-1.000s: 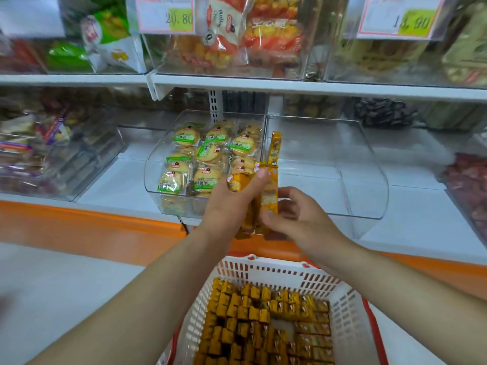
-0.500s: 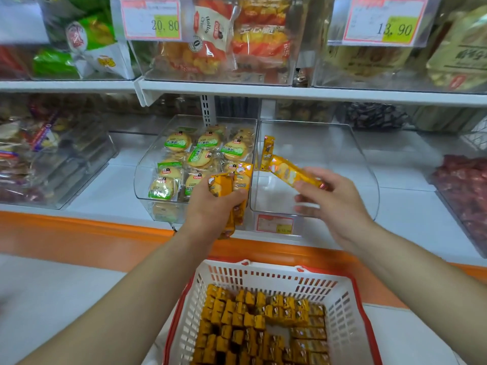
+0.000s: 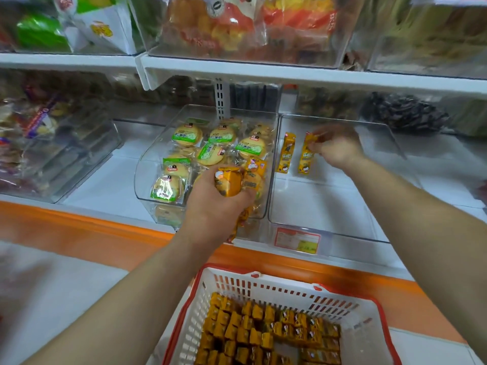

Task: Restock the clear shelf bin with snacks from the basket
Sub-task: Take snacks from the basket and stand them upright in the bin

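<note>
Inside the clear plastic shelf bin [image 3: 329, 204], near its back, the right hand [image 3: 337, 147] pinches a slim orange snack packet [image 3: 305, 156] beside a second packet [image 3: 286, 152] lying there. I'd lay it flat and parallel. At the bin's left front, the left hand [image 3: 217, 209] grips a bundle of orange packets [image 3: 229, 180]. The white plastic basket [image 3: 237, 291] sits below the bin.

No legible text or numbers.

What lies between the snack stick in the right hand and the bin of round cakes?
One more yellow snack stick, inside the clear bin; head view.
</note>
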A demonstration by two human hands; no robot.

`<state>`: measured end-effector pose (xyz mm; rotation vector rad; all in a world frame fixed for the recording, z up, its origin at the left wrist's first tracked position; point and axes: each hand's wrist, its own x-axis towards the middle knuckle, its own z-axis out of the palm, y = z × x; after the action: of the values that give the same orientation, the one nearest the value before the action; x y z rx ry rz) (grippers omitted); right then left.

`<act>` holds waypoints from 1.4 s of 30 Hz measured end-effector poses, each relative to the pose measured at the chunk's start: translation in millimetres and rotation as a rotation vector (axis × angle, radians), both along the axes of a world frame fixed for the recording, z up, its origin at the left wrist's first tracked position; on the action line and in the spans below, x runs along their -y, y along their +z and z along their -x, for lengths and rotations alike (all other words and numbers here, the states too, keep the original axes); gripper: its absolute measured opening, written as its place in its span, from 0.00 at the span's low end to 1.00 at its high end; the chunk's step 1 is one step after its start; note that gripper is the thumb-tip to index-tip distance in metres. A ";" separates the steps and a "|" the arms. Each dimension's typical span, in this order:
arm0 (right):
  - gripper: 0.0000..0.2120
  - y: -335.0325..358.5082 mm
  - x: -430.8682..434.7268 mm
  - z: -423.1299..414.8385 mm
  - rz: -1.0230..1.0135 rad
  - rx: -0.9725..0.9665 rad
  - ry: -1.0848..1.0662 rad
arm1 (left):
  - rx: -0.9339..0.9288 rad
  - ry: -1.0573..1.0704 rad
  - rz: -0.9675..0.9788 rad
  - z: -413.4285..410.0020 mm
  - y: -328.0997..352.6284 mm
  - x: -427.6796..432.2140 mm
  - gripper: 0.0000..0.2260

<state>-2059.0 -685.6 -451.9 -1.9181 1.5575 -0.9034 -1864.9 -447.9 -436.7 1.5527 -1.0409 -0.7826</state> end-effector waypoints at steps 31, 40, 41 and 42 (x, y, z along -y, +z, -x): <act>0.15 39.9 -196.7 11.3 -0.431 0.453 0.365 | -0.054 -0.228 -0.038 36.4 6.0 -21.7 0.09; 0.16 39.4 -196.4 39.3 -0.595 0.829 0.313 | -0.268 -0.209 -0.053 34.9 13.0 -29.3 0.06; 0.19 37.2 -199.1 39.7 -0.625 0.771 0.380 | -0.259 -0.182 -0.042 34.2 12.9 -27.7 0.05; 0.21 35.0 -202.4 39.2 -0.643 0.706 0.441 | -0.251 -0.165 -0.034 34.1 13.1 -26.3 0.05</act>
<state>-2098.2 -483.2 -416.8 -1.2072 0.8108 -0.6601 -1899.0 -421.6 -423.6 1.3667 -0.9803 -1.0844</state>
